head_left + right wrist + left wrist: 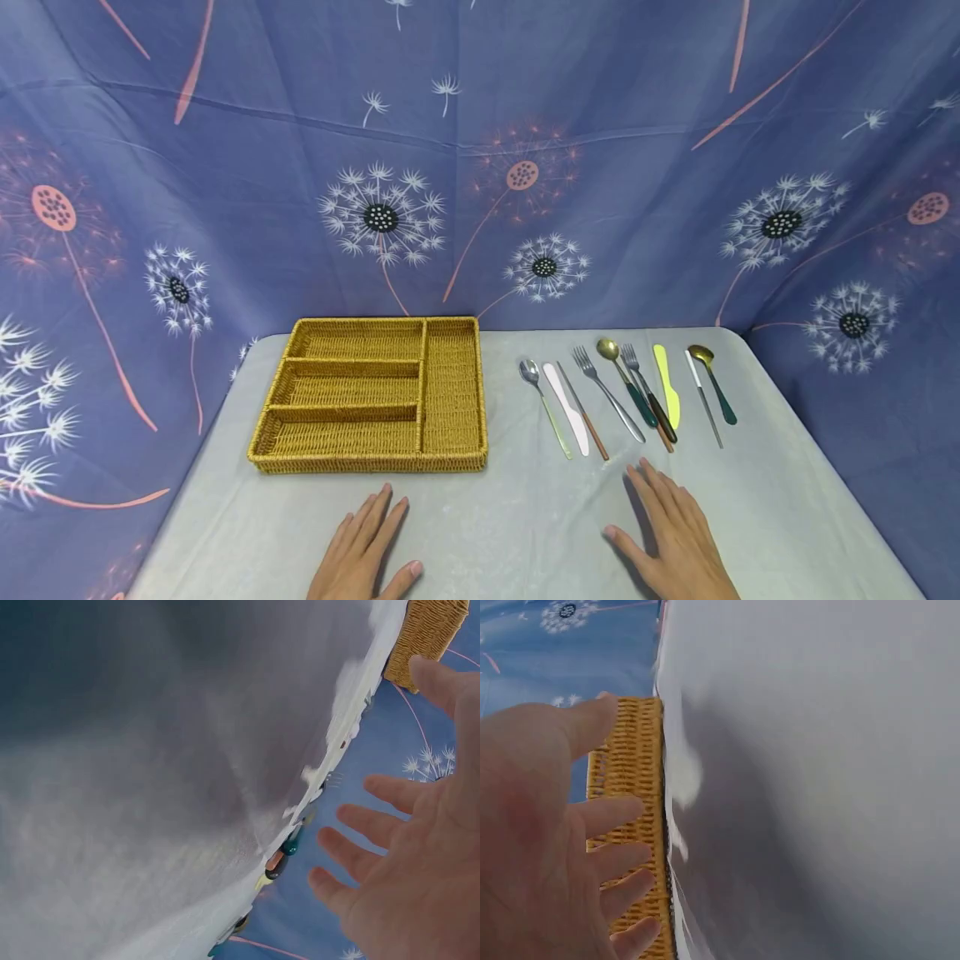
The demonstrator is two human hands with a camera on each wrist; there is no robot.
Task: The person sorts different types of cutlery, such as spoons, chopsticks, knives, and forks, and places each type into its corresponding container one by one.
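My left hand (362, 550) is held palm down with spread fingers, just in front of a woven basket tray (453, 462), and holds nothing. The tray has several compartments, all bare inside. To the right, my right hand (675, 533) is also spread and holds nothing, nearest to a loose row of cutlery. In that row lie a spoon (529, 372), a pink knife (567, 410), a silver fork (609, 393), a gold spoon with a green handle (637, 400), a dark-handled fork (651, 398), a yellow knife (666, 387) and a gold ladle (712, 383).
A thin brown-handled piece (592, 429) and a white-and-silver piece (703, 400) lie among the cutlery. The table has a pale cloth (525, 533). A blue dandelion-print curtain (465, 100) hangs behind and along both sides.
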